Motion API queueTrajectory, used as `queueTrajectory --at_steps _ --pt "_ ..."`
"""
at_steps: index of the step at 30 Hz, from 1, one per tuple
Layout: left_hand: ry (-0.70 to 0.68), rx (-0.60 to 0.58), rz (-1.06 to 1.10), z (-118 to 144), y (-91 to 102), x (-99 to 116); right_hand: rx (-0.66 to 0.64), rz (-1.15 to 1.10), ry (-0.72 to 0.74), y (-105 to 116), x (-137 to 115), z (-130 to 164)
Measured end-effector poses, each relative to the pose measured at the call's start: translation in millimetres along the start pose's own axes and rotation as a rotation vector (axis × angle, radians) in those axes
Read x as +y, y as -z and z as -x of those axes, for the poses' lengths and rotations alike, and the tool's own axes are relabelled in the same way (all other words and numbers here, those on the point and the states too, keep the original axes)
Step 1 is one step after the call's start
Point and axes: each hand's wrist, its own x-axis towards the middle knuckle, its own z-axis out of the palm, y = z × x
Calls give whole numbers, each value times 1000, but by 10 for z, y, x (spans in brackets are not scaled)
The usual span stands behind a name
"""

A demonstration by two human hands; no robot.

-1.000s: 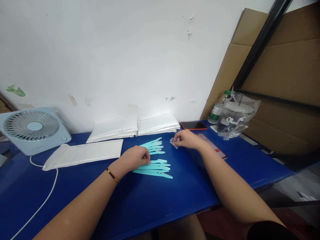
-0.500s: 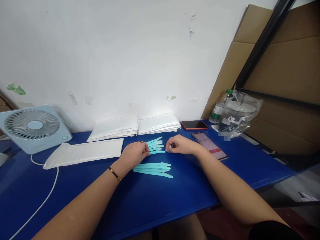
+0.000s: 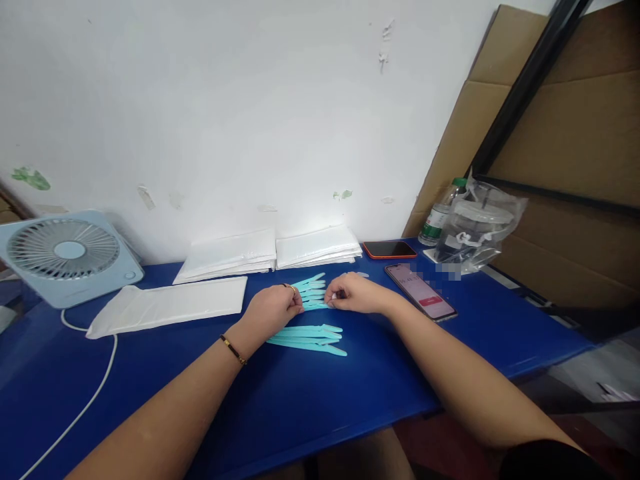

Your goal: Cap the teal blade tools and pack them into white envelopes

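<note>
Two groups of turquoise plastic sticks lie on the blue table (image 3: 350,393): a far fan (image 3: 311,285) and a near bundle (image 3: 310,337). My left hand (image 3: 273,310) pinches the left part of the nearest stick of the far fan (image 3: 315,306). My right hand (image 3: 353,293) is closed at that stick's right tip, with a small clear cap (image 3: 333,297) between its fingertips. The two hands almost touch, and the join of cap and stick is hidden by fingers.
A pale blue fan (image 3: 67,257) with a white cable (image 3: 85,407) stands at the left. White pouches lie flat (image 3: 165,305) and in stacks (image 3: 227,253) by the wall. Two phones (image 3: 389,249) (image 3: 420,290), a bottle (image 3: 440,213), a plastic bag (image 3: 477,227) and cardboard (image 3: 550,133) are on the right.
My right hand came left from near the phone, carrying the small clear piece to the far sticks. My left hand moved from the near bundle up to the far fan and took one stick.
</note>
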Motion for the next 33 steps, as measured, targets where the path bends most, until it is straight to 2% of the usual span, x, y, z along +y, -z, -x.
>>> queueTrajectory --at_steps 5,9,12,14,16,19,22,28,30,33 --pt "-3 35 -16 2 -22 39 75 2 8 -53 -23 -50" --pt "-3 122 30 38 66 30 295 42 -137 151 172 52" --pt "-61 -25 130 81 152 31 362 136 -308 322 347 172" --pt "-107 -150 167 104 182 43 342 196 -388 360 423 215" --pt "-118 -213 171 116 185 61 309 232 -445 337 464 214" --pt "-82 -220 155 117 163 79 253 228 -487 273 482 178" --pt "-38 -172 133 101 129 61 180 165 -489 262 466 174" --pt "3 -111 107 46 52 -18 -115 -63 -311 247 303 204" --pt "-1 -110 106 36 40 -23 -159 -118 -257 195 226 178" --pt "-17 -99 103 33 35 -13 -161 -147 -201 123 131 131"
